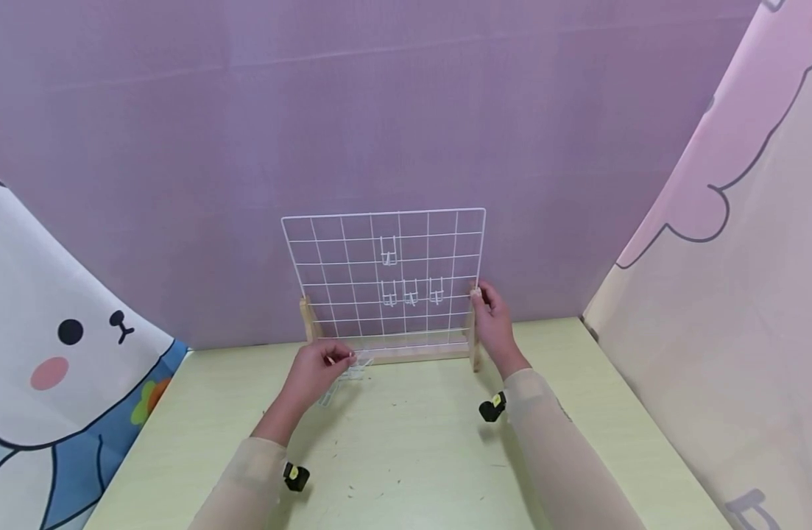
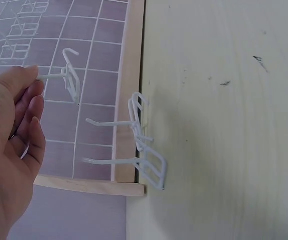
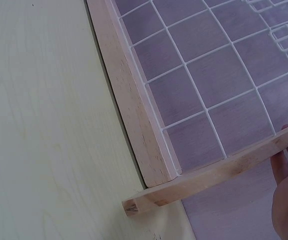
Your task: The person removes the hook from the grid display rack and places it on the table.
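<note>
A white wire grid rack [image 1: 355, 291] stands upright in a wooden base [image 1: 419, 354] at the back of the table. Several white wire hooks hang on it: one higher up [image 1: 389, 258], others in a row below, including a hook [image 1: 436, 296]. My left hand [image 1: 318, 370], low before the rack's left side, pinches the stem of a loose hook [image 2: 71, 80] between thumb and fingertip. Beneath it, more loose hooks [image 2: 151, 167] lie on the table by the base. My right hand [image 1: 495, 324] grips the right wooden upright [image 3: 219, 172] at the grid's edge; some fingers are hidden behind it.
The pale wood-grain table [image 1: 412, 456] carries small dark specks in front of the rack. A purple cloth [image 1: 379, 132] hangs right behind, and printed cloths [image 1: 81, 390] close off both sides. A small black device [image 1: 296, 477] sits at each wrist.
</note>
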Demonstrator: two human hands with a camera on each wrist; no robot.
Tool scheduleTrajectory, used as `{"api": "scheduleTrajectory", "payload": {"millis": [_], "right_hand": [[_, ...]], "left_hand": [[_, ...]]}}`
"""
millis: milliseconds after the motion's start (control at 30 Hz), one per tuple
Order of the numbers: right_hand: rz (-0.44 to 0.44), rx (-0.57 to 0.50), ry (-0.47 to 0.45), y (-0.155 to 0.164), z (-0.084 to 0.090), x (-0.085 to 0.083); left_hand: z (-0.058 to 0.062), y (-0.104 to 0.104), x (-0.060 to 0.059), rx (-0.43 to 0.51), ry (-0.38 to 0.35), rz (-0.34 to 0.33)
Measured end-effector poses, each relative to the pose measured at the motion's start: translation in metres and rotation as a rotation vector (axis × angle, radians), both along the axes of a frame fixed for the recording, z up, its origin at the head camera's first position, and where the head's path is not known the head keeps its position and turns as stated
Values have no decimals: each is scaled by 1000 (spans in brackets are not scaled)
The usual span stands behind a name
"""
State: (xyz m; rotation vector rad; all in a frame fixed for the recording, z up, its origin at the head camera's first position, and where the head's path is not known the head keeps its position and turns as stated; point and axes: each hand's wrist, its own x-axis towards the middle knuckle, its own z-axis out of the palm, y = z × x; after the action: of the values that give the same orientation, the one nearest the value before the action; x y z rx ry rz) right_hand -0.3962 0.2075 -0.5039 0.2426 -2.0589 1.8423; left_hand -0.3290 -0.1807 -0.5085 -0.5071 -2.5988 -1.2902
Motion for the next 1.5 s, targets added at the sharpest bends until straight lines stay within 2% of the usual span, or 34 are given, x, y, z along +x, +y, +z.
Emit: {"api": "scheduleTrajectory", "payload": {"millis": [333,633,1033,1500], "right_hand": [[-18,11,4,-1,0,1],[-10,-4,12,-1,0,2],[3,-9,-2,-2,0,2],[3,2,-17,-1,1,1]], "left_hand": [[-12,-3,0,-12,-29,-11],[-22,-4,-4,-40,-21,-11],[-29,-5,-5,-113,-38,-1],[-38,-6,-7,-147,-22,-24]]}}
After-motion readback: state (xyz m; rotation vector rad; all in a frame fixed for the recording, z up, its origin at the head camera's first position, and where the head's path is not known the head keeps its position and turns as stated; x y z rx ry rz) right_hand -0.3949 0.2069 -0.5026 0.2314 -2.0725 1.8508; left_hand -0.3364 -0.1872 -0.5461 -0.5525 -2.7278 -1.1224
